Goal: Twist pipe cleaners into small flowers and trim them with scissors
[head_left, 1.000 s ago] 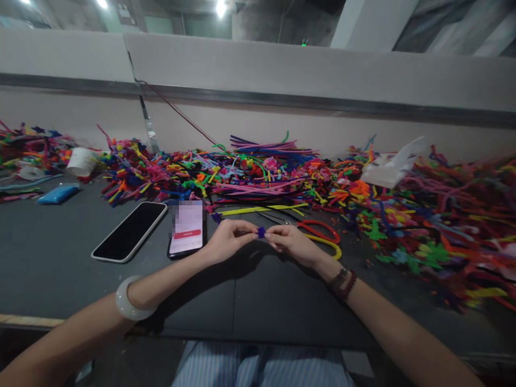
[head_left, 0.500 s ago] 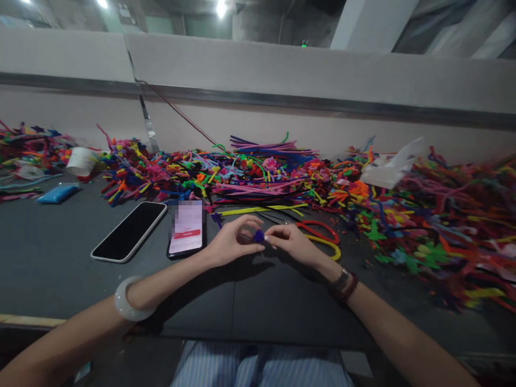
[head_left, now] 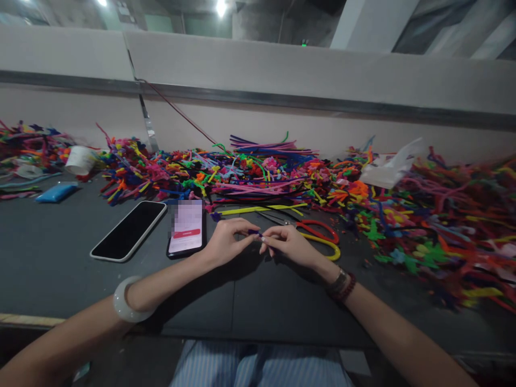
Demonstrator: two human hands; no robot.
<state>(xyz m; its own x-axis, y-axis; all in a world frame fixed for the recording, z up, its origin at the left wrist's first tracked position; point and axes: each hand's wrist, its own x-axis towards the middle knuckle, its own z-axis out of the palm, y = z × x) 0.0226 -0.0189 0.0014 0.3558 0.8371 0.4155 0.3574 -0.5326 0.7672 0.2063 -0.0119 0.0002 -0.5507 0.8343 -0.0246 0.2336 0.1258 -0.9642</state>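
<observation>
Between my two hands is a small piece of dark purple pipe cleaner [head_left: 255,233], mostly covered by the fingers. My left hand [head_left: 229,241] pinches one side of it between thumb and fingertips. The fingertips of my right hand [head_left: 291,244] are closed on its other side, nearly touching the left ones. Just behind my right hand lies a pair of scissors [head_left: 320,230] with one red and one yellow handle. Several yellow pipe cleaners [head_left: 262,209] rest on the dark table beyond my hands.
A long heap of colourful pipe cleaners [head_left: 258,172] runs along the low wall. To the left are a phone with a lit screen [head_left: 185,236], a dark-screened phone [head_left: 129,231], a blue packet [head_left: 57,192] and a paper cup [head_left: 80,160]. A white plastic piece [head_left: 389,169] sits on the heap at right.
The purple piece looked like a small bunched shape; now only a thin part shows between the fingers. My left fingers have closed in from a wider curve, and my right fingers have shifted slightly.
</observation>
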